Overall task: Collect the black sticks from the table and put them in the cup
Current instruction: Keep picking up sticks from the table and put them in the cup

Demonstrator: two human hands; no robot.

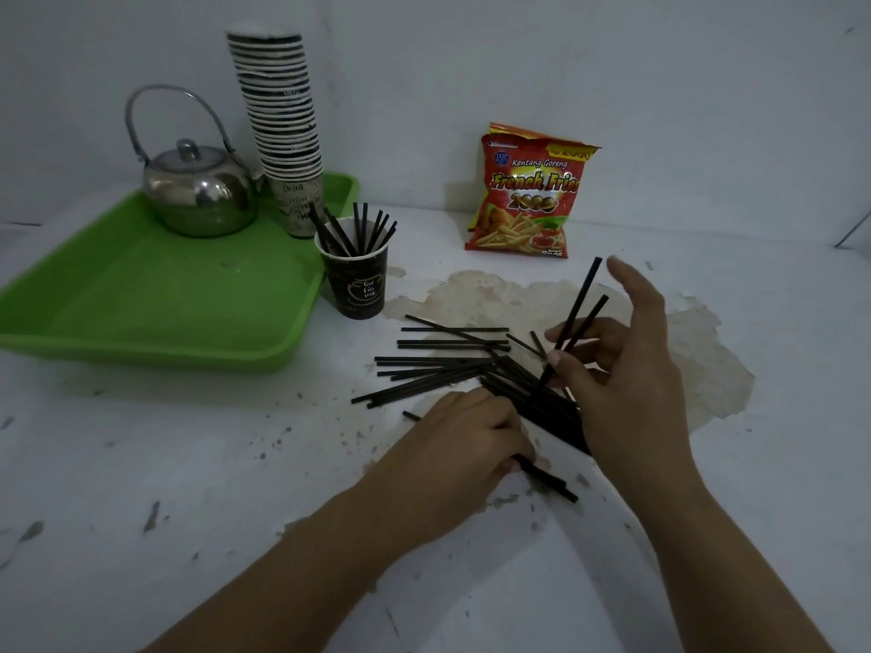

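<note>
A heap of black sticks point(443, 360) lies on the white table point(188, 464) in the middle of the view. A dark paper cup point(357, 285) stands upright to the upper left of the heap, with several sticks standing in it. My right hand point(622, 360) pinches two black sticks point(577, 318) that point up and to the right, their lower ends still in the heap. My left hand point(464, 440) rests palm down on the near end of the heap, fingers closed over some sticks that poke out to its right point(546, 478).
A green tray point(155, 294) at the left carries a steel kettle point(198, 186) and a tall stack of paper cups point(283, 115). A red snack bag point(528, 190) leans on the wall behind. The tabletop has a patch of peeled paint point(707, 360).
</note>
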